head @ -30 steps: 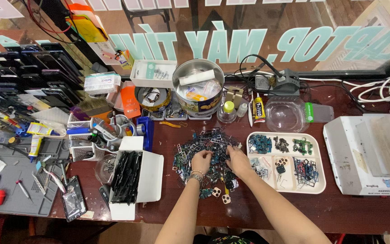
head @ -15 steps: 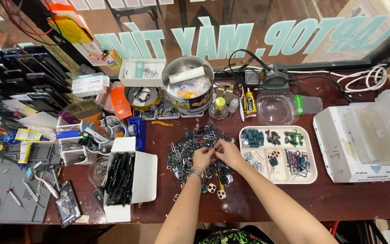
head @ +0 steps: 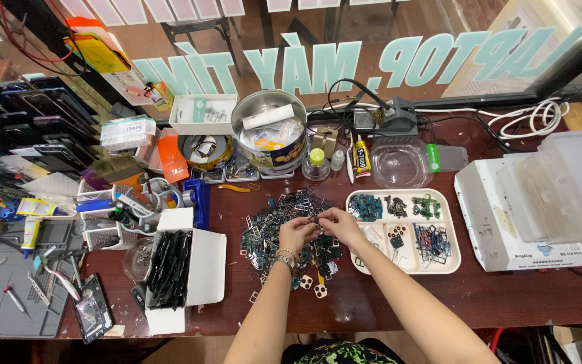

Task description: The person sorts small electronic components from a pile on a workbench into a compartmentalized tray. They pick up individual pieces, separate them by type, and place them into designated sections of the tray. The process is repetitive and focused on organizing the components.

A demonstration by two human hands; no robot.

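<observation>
A pile of small dark metal and plastic parts [head: 271, 226] lies in the middle of the dark red table [head: 479, 296]. My left hand [head: 296, 232] and my right hand [head: 338, 222] meet over the pile's right side, fingertips together, pinching one small thin frame-like part [head: 314, 220] between them. A bracelet sits on my left wrist. To the right of my hands stands a cream divided tray [head: 453, 249] with sorted small parts in its compartments.
A white open box of black strips [head: 173, 269] stands at the left. Behind the pile are a round metal tin [head: 269, 128], small glue bottles [head: 360, 160] and a clear plastic tub [head: 400, 162]. A white box with a clear lid [head: 527, 202] is at the right, a grey mat with tools [head: 8, 283] at far left.
The view has shifted slightly. My hands have lifted from digging in the pile and come together on one small part above it.
</observation>
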